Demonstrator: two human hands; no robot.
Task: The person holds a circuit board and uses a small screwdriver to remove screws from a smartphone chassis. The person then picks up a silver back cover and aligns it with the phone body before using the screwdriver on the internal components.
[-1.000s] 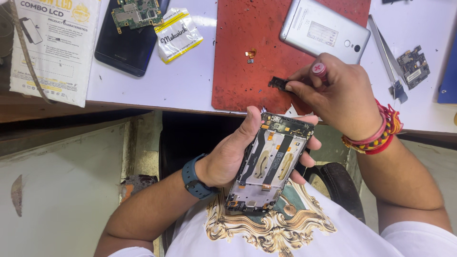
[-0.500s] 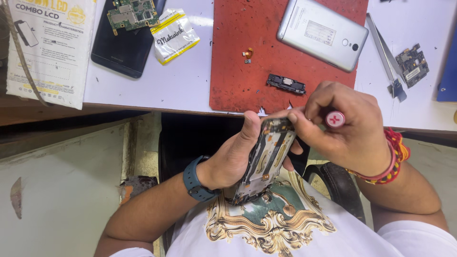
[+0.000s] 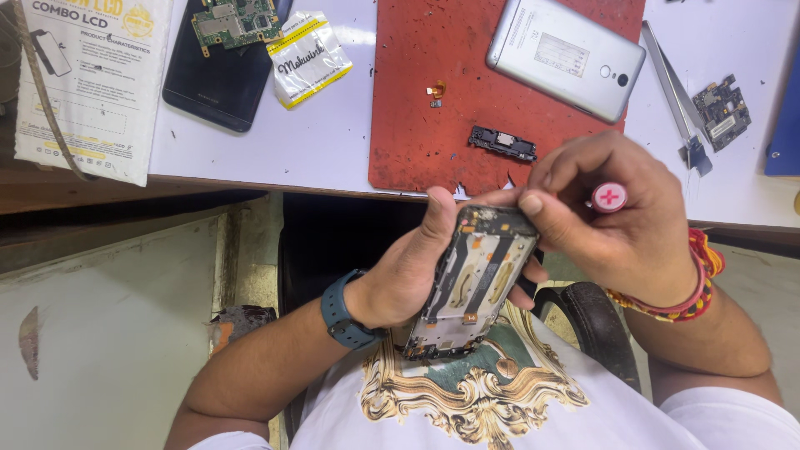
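Note:
My left hand [image 3: 408,267] grips an opened phone frame [image 3: 473,279] from its left side, tilted over my lap, inner metal plates and flex strips facing up. My right hand [image 3: 612,221] is closed around a small screwdriver whose round pink cap with a red cross [image 3: 609,197] sticks up between the fingers; its fingertips rest at the top edge of the phone frame, and the tip is hidden. A small black part [image 3: 502,143] lies on the red work mat [image 3: 417,125] just beyond the hands.
A silver phone back cover [image 3: 567,57] lies on the mat's far side. Tweezers [image 3: 673,92] and a small circuit board [image 3: 722,110] sit at right. A black phone with a green board [image 3: 223,67], a yellow-edged packet [image 3: 308,57] and a white box [image 3: 87,83] sit at left.
My right hand let go of the small black part, now lying on the mat, and came back to the phone frame's top with the screwdriver. The phone has tilted a little.

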